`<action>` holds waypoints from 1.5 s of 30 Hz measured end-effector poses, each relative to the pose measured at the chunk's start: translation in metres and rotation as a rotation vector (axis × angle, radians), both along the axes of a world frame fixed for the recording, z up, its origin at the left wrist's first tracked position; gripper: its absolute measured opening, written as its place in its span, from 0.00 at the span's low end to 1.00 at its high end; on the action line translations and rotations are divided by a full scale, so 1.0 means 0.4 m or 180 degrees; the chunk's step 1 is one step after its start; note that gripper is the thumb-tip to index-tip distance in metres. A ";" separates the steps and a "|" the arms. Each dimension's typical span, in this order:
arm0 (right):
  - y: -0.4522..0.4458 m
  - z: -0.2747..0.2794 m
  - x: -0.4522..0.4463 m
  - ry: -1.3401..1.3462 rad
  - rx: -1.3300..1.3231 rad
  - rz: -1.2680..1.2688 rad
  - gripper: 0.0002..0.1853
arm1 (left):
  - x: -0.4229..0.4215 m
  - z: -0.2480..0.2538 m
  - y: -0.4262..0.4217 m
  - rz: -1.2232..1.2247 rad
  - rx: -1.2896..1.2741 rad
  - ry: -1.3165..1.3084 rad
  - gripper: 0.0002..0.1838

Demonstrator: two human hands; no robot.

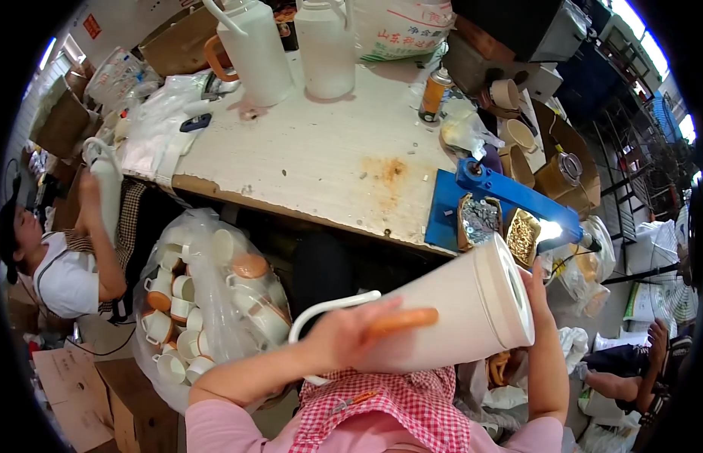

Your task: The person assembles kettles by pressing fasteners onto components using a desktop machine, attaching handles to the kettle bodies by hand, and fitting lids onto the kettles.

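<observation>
White jug (450,309) | left grip (340,332): closed on its side by the orange handle (404,322) | right grip (539,294): at wide end; closure partly hidden, cannot tell | location: tilted above checked apron (419,408), before counter (306,151) with blue lever tool (521,198) | handling: likely light, stiff, somewhat slippery; support handle and wide rim.

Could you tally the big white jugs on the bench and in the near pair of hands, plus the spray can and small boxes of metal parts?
Standing jugs: 2
Jug in hands: 1
Spray can: 1
Metal-part boxes: 2
Total: 6
</observation>
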State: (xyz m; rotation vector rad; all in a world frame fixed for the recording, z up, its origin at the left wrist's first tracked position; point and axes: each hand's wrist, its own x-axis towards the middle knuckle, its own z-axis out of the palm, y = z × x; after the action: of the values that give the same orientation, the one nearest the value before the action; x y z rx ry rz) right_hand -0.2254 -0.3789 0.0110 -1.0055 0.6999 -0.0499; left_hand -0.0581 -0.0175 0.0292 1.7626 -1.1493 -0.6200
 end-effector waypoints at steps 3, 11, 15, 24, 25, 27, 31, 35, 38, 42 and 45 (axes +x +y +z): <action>-0.024 -0.020 -0.002 -0.0204 -0.0222 0.0010 0.45 | 0.153 0.232 0.053 0.0649 0.0290 -0.0560 0.18; 0.029 -0.182 0.008 0.0108 -0.0074 0.0024 0.35 | 0.638 0.271 0.107 0.1027 0.1602 -0.5951 0.06; 0.054 -0.183 0.022 0.0060 -0.0117 0.0339 0.32 | 0.891 0.055 0.143 0.0732 0.2525 -0.5911 0.10; 0.102 -0.317 0.030 0.0349 0.0399 0.0342 0.30 | 0.918 0.215 -0.206 0.0447 0.1251 -0.4565 0.40; 0.131 -0.331 0.054 0.0256 0.0585 0.0625 0.29 | 0.967 0.250 -0.299 0.0888 0.0797 -0.4802 0.39; 0.181 -0.314 0.108 0.0129 0.0704 0.1067 0.27 | 1.083 0.335 -0.470 0.1703 0.0058 -0.5562 0.33; 0.258 -0.271 0.141 0.0008 0.0771 0.1010 0.25 | 1.210 0.432 -0.654 0.2263 -0.0243 -0.6594 0.25; 0.265 -0.285 0.125 -0.0113 0.0737 0.0902 0.22 | 1.173 0.442 -0.598 0.1506 0.1652 -0.6293 0.17; 0.266 -0.252 0.134 -0.0333 0.0678 0.0901 0.19 | 1.038 0.452 -0.455 0.0853 0.1029 -0.6523 0.14; 0.349 -0.203 0.202 -0.1182 -0.0577 0.0448 0.32 | 0.594 0.590 -0.211 0.0978 0.0482 -0.5433 0.20; 0.404 -0.213 0.233 -0.1425 -0.0809 -0.0354 0.36 | 0.368 0.666 -0.101 0.1414 0.0110 -0.4893 0.16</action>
State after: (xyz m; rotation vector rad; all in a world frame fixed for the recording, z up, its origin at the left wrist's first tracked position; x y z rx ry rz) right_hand -0.1320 -0.2174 -0.0743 -1.1472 0.3410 -0.4571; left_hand 0.0893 -0.0580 0.2955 2.3691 -1.5145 1.2328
